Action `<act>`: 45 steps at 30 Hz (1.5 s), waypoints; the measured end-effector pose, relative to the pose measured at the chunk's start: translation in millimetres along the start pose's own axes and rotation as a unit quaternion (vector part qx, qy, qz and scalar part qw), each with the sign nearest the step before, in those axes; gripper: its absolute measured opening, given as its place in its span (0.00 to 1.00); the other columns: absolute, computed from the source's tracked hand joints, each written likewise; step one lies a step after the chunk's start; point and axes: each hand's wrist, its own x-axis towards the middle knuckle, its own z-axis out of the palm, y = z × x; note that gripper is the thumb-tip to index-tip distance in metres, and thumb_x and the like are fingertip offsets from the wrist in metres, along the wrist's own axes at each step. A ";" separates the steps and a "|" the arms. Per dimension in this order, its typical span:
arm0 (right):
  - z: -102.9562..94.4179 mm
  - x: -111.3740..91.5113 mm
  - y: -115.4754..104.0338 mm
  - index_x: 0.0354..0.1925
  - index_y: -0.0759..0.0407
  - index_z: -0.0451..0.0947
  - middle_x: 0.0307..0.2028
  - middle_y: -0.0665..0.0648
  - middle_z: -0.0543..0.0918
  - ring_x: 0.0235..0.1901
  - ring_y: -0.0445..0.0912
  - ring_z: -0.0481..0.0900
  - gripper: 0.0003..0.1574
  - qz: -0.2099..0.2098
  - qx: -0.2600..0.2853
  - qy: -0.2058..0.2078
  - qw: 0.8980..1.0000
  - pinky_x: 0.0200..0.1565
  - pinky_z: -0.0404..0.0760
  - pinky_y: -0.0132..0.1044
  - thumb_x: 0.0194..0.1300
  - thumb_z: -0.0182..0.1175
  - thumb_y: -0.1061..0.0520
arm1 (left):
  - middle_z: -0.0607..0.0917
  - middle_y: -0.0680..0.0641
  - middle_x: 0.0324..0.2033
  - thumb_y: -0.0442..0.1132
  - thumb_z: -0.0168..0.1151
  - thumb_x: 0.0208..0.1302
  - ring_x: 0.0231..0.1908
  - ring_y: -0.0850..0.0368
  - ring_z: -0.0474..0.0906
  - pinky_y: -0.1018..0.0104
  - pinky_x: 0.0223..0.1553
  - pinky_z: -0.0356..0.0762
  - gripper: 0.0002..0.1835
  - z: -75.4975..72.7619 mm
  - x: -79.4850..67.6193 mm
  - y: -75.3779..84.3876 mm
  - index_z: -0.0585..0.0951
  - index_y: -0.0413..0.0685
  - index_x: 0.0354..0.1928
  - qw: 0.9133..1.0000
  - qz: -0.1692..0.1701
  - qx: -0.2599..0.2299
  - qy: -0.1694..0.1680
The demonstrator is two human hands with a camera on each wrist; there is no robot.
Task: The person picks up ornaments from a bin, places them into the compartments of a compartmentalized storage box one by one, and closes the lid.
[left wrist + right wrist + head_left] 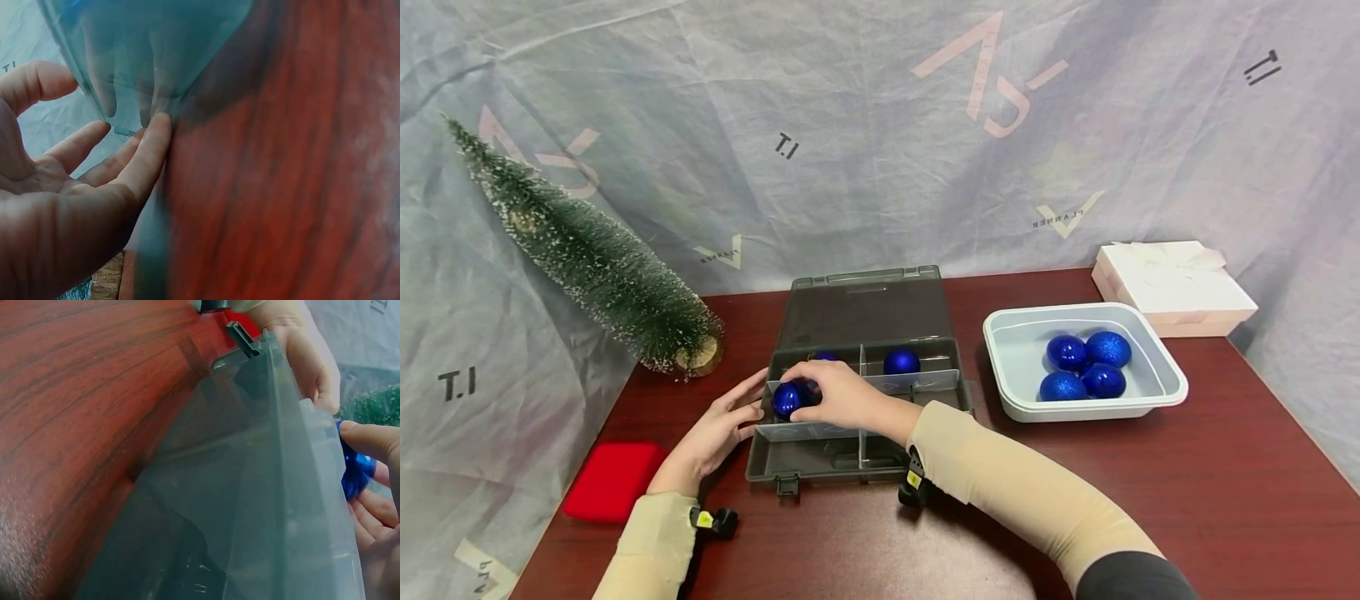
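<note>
My right hand (831, 396) grasped a glossy blue bauble (787, 401) between thumb and fingers at the left middle compartment of the grey divided organizer box (805, 457); whether it touched the floor there, I couldn't tell. My left hand (718, 429) was loose — fingers extended, fingertips against the box's left side. Behind, a mostly hidden bauble (825, 356) sat back left, a matte bauble (902, 361) back right. Four blue baubles (1104, 381) lay in the white tub (1017, 379) — well to the right.
</note>
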 end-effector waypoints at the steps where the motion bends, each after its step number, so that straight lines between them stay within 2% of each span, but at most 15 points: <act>1: 0.2 -0.2 -0.3 0.62 0.53 0.79 0.58 0.52 0.82 0.55 0.42 0.78 0.32 0.001 -0.005 -0.001 1.000 0.51 0.77 0.29 0.62 0.75 0.51 | 0.59 0.37 0.76 0.31 0.50 0.72 0.58 0.58 0.71 0.59 0.54 0.72 0.38 0.0 -0.2 0.1 0.55 0.51 0.82 1.000 -0.001 0.000 0.000; 6: 0.4 -1.1 -0.5 0.64 0.53 0.78 0.59 0.52 0.81 0.57 0.44 0.77 0.33 -0.002 -0.018 -0.005 1.000 0.52 0.77 0.30 0.63 0.74 0.51 | 0.58 0.37 0.76 0.30 0.51 0.72 0.59 0.58 0.71 0.59 0.54 0.72 0.38 0.6 -0.4 0.5 0.55 0.51 0.82 1.000 -0.001 0.000 0.002; 14: 0.6 -1.8 0.4 0.66 0.56 0.77 0.61 0.55 0.79 0.58 0.48 0.78 0.34 0.011 0.022 -0.014 1.000 0.54 0.78 0.33 0.63 0.73 0.54 | 0.59 0.35 0.75 0.29 0.50 0.72 0.57 0.59 0.74 0.60 0.53 0.74 0.38 1.2 -0.3 0.5 0.54 0.50 0.82 1.000 0.005 -0.006 0.000; 18: 0.8 -1.2 2.9 0.63 0.56 0.79 0.59 0.54 0.81 0.57 0.47 0.79 0.30 0.009 0.037 -0.005 0.999 0.53 0.79 0.34 0.64 0.72 0.55 | 0.59 0.35 0.75 0.30 0.51 0.71 0.59 0.58 0.73 0.60 0.54 0.73 0.39 1.6 -0.4 0.7 0.54 0.51 0.82 1.000 0.000 -0.007 0.002; 21: -2.3 -2.5 1.8 0.61 0.59 0.80 0.57 0.55 0.83 0.55 0.48 0.80 0.26 0.004 0.074 0.008 0.997 0.53 0.79 0.36 0.66 0.71 0.57 | 0.58 0.36 0.75 0.30 0.51 0.72 0.59 0.56 0.70 0.59 0.55 0.72 0.39 1.4 -0.7 0.8 0.54 0.51 0.82 1.000 -0.008 -0.003 0.006; 27: -14.2 -10.9 -3.8 0.56 0.61 0.82 0.53 0.58 0.85 0.50 0.44 0.82 0.19 -0.003 0.176 0.039 0.984 0.51 0.80 0.34 0.69 0.68 0.58 | 0.59 0.36 0.75 0.30 0.50 0.72 0.59 0.54 0.69 0.59 0.54 0.72 0.38 1.2 -0.4 0.5 0.54 0.52 0.82 1.000 -0.011 -0.004 0.010; 32: -29.4 -23.2 -10.6 0.54 0.56 0.82 0.50 0.53 0.85 0.48 0.38 0.81 0.13 -0.010 0.211 0.075 0.975 0.49 0.81 0.38 0.73 0.63 0.57 | 0.59 0.36 0.75 0.30 0.50 0.72 0.60 0.55 0.67 0.59 0.54 0.72 0.38 1.9 0.3 1.0 0.54 0.51 0.82 1.000 -0.009 -0.002 0.011; 35: -40.4 -33.6 -14.1 0.55 0.56 0.82 0.49 0.52 0.86 0.48 0.40 0.82 0.13 -0.025 0.232 0.096 0.968 0.48 0.81 0.41 0.74 0.61 0.59 | 0.59 0.36 0.75 0.30 0.51 0.72 0.63 0.52 0.64 0.59 0.54 0.72 0.38 2.3 0.2 1.9 0.54 0.52 0.82 1.000 -0.010 -0.003 0.012; 39: -55.7 -49.9 -16.9 0.56 0.60 0.81 0.49 0.56 0.86 0.50 0.47 0.82 0.15 -0.052 0.259 0.114 0.958 0.48 0.81 0.43 0.74 0.59 0.63 | 0.55 0.34 0.76 0.30 0.51 0.72 0.69 0.43 0.57 0.60 0.54 0.71 0.39 2.3 -1.0 3.3 0.52 0.50 0.82 1.000 -0.007 -0.006 0.006; 42: -67.4 -63.8 -17.8 0.57 0.61 0.80 0.50 0.58 0.85 0.50 0.52 0.82 0.16 -0.068 0.265 0.123 0.954 0.49 0.81 0.43 0.73 0.59 0.66 | 0.52 0.34 0.77 0.30 0.51 0.72 0.72 0.39 0.52 0.60 0.55 0.69 0.40 2.3 -2.3 3.9 0.51 0.48 0.82 1.000 -0.005 -0.009 0.002; 45: -79.9 -80.0 -18.1 0.57 0.63 0.80 0.50 0.61 0.85 0.51 0.55 0.82 0.16 -0.081 0.264 0.133 0.952 0.51 0.80 0.43 0.72 0.59 0.66 | 0.52 0.34 0.77 0.30 0.51 0.72 0.72 0.38 0.51 0.60 0.55 0.69 0.40 2.8 -3.2 4.1 0.50 0.47 0.82 1.000 -0.005 -0.011 0.005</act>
